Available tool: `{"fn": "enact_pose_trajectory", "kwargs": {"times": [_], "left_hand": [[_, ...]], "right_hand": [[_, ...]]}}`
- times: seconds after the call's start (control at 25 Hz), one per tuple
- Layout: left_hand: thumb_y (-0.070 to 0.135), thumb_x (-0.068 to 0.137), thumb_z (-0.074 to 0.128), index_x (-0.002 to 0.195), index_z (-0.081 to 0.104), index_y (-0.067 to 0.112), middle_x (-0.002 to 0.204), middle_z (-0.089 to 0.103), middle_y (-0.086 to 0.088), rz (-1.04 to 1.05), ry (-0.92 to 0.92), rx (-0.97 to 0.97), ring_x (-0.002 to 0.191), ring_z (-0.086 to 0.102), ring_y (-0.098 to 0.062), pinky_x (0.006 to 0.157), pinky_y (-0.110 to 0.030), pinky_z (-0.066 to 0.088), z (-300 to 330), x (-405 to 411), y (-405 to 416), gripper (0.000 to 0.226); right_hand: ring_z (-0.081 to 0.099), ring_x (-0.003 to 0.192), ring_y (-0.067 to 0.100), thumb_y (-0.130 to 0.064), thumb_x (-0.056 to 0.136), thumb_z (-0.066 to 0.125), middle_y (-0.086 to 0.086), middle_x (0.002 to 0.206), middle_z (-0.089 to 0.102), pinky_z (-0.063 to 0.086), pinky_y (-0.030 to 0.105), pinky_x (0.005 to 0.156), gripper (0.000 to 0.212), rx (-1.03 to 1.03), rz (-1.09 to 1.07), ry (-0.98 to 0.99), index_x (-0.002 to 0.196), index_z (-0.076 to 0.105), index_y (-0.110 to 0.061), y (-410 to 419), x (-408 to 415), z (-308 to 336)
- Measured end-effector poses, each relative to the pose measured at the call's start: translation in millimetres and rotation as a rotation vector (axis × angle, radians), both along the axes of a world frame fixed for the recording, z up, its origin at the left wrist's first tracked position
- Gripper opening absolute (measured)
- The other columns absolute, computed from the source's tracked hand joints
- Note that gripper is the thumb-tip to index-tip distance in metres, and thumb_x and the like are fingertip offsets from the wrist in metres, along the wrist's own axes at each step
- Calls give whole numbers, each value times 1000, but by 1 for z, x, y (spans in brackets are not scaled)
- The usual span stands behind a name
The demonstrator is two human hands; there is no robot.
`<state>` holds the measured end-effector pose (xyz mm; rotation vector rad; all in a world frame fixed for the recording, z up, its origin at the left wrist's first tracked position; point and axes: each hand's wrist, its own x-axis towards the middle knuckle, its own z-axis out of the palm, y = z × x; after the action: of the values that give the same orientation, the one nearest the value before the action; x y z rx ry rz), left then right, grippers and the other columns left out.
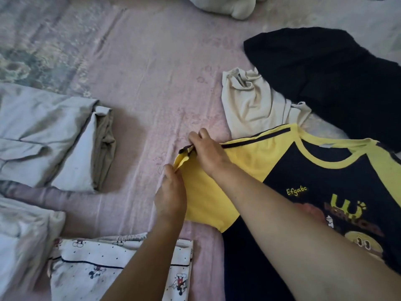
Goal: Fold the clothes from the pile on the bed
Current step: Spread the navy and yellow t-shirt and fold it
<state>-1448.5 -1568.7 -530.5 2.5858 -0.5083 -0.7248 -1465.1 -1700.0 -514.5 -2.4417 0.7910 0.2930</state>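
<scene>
Both hands, left point(171, 192) and right point(208, 153), pinch the sleeve point(208, 192) cuff closed-fingered; risk: uneven pull skews the shirt point(325, 192), creasing the fold.

Both hands work the yellow sleeve point(208, 192) of the navy-and-yellow shirt point(314, 192): left hand point(171, 196) pinches the cuff's lower corner, right hand point(208, 151) just above it pinches the dark-striped edge. Folded grey clothes point(50, 135) lie off to the left hand's side on the bed point(152, 72).
</scene>
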Motion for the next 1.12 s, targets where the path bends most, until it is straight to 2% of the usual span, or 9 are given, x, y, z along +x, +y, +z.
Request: {"fn": "enact_pose_trajectory", "kwargs": {"times": [0.08,0.16,0.24,0.36,0.52,0.64,0.8,0.96,1.12], "left_hand": [[19,101,26,120,33,5,113,61,-15,-51,-25,151,94,61,-37,68,-41,42,-9,4,2,25],[18,96,38,135,27,5,123,56,-14,-213,-275,277,100,61,-32,73,-40,46,-18,6,3,42],[24,91,42,142,26,8,137,45,-16,-513,-566,163,120,48,-33,94,-47,40,-27,-2,0,57],[48,94,20,150,20,26,158,12,-8,-1018,-497,90,144,14,-30,106,-66,14,-44,-33,2,59],[58,93,1,138,-32,34,150,-35,-2,-988,-444,467,142,-24,-25,101,-68,-17,-44,-49,-2,61],[47,99,13,148,-15,20,155,-16,-16,-827,-539,360,144,-12,-32,107,-66,-9,-36,-99,19,63],[47,90,28,146,28,16,153,23,-19,-976,-286,110,139,23,-35,106,-61,22,-38,-212,118,64],[46,97,19,146,27,13,152,23,-20,-845,-239,223,137,27,-37,105,-58,29,-35,-292,185,59],[53,98,13,142,32,7,149,25,-25,-649,-78,275,135,28,-40,100,-55,41,-21,-328,207,66]], "right_hand": [[49,118,37,-6,92,48,15,148,25,44,43,89,51,52,-75,-76,140,35,-15,24,-13,-15],[24,141,31,-23,97,42,12,158,8,24,47,112,59,-112,-216,-94,150,17,-19,55,-52,-26],[15,143,32,-37,96,31,13,158,10,19,59,108,60,-314,-434,-21,151,12,-23,88,-110,-36],[21,139,36,-51,96,21,15,153,25,29,70,99,60,-275,-471,229,148,25,-23,124,-179,-52],[23,140,29,-53,99,8,13,152,29,19,62,107,59,-231,-286,283,147,26,-25,127,-213,-60],[22,140,27,-52,98,6,12,153,28,25,64,103,59,-221,-391,348,149,22,-26,137,-268,-55],[5,145,27,-58,91,-7,12,159,7,19,64,106,64,-142,-529,475,149,-3,-32,152,-382,-41],[24,141,29,-49,96,11,13,154,26,28,62,102,59,-134,-487,560,149,15,-24,161,-501,-22],[-4,146,27,-55,93,8,10,159,-6,10,58,115,63,-63,-565,622,144,-19,-30,168,-598,-8]]}}
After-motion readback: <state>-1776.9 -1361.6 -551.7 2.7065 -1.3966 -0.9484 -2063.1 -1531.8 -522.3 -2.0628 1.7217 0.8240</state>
